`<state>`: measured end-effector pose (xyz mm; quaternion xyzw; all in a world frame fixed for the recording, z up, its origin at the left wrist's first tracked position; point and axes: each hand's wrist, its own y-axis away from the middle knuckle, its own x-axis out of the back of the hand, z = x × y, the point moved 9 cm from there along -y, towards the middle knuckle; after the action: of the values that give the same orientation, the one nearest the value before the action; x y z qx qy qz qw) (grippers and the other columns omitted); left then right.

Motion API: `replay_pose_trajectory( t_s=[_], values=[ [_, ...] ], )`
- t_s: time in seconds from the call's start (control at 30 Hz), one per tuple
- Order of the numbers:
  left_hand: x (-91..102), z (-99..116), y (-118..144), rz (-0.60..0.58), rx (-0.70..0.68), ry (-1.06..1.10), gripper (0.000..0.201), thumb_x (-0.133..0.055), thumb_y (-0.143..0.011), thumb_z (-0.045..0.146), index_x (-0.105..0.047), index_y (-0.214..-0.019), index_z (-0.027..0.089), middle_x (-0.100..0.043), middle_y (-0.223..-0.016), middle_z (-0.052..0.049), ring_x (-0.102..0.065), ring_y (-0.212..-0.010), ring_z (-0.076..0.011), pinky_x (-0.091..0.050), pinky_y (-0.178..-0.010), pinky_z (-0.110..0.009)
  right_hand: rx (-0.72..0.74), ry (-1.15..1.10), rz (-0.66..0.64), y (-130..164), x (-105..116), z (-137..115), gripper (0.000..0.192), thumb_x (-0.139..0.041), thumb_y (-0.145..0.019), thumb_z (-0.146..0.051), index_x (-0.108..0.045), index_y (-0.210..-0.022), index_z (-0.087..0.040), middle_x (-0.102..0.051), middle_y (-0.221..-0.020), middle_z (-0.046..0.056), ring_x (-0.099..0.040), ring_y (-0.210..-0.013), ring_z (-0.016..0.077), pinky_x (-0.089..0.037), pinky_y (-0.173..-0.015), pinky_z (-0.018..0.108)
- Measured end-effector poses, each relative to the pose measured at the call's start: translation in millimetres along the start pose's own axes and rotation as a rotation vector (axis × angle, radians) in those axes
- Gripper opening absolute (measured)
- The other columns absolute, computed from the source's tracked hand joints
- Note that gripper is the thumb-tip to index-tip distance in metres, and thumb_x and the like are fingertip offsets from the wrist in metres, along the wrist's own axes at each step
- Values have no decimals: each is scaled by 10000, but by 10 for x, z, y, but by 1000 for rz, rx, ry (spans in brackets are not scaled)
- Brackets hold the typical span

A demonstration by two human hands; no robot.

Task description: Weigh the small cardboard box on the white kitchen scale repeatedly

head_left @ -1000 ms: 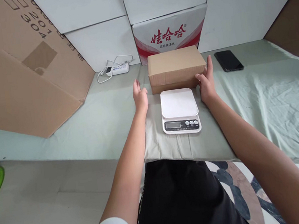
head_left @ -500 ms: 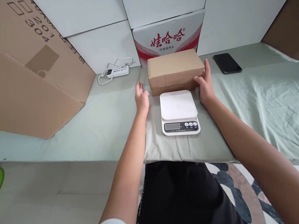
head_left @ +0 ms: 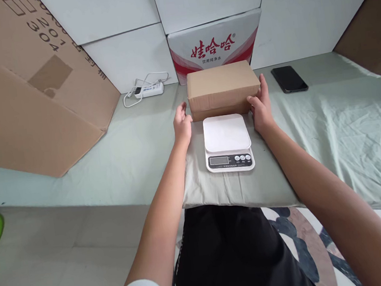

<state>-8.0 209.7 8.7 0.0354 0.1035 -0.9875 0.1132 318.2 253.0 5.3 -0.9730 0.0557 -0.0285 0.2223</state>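
One left hand (head_left: 182,125) and one right hand (head_left: 262,113), fingers (head_left: 264,86) unclenched, flank a matte, oblong cardboard box (head_left: 222,84).

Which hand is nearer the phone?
Right. The right hand is left of the phone, touching the small brown box; the left hand is farther, by the box's left end.

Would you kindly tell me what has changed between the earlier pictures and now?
The left hand has moved right, closer to the left end of the small brown box; whether it touches is hard to tell. The right hand stays at the box's right end. The small brown box, scale and phone stayed in place.
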Motion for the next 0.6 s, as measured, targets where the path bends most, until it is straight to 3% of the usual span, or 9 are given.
replay_pose_trajectory(
  t_s=[0.13, 0.37, 0.6],
  values=[
    [-91, 73, 45, -84, -55, 0, 724, -603, -702, 166, -652, -1419, 249, -662, -1688, -94, -542, -1662, -298, -467, -1361, -435, 19, 38, 4, 3, 3, -30, 1138, -612, -820, -895, -235, -1775, -405, -535, -1763, 43, -523, -1612, 374, -481, -1313, 677],
    [-114, 82, 43, -100, -79, -8, 732, -620, -700, 187, -656, -1430, 229, -668, -1676, -107, -546, -1654, -326, -463, -1367, -460, 25, 27, 36, -15, 9, -10, 1048, -647, -831, -805, -316, -1733, -388, -527, -1757, 51, -504, -1632, 390, -464, -1333, 673],
    [-178, 90, 70, -164, -60, 18, 790, -618, -703, 168, -662, -1489, 236, -691, -1659, -76, -599, -1610, -326, -493, -1353, -484, 96, 57, 11, 6, 26, -55, 966, -686, -867, -655, -360, -1724, -351, -457, -1818, 30, -401, -1714, 338, -310, -1457, 632]
  ],
)
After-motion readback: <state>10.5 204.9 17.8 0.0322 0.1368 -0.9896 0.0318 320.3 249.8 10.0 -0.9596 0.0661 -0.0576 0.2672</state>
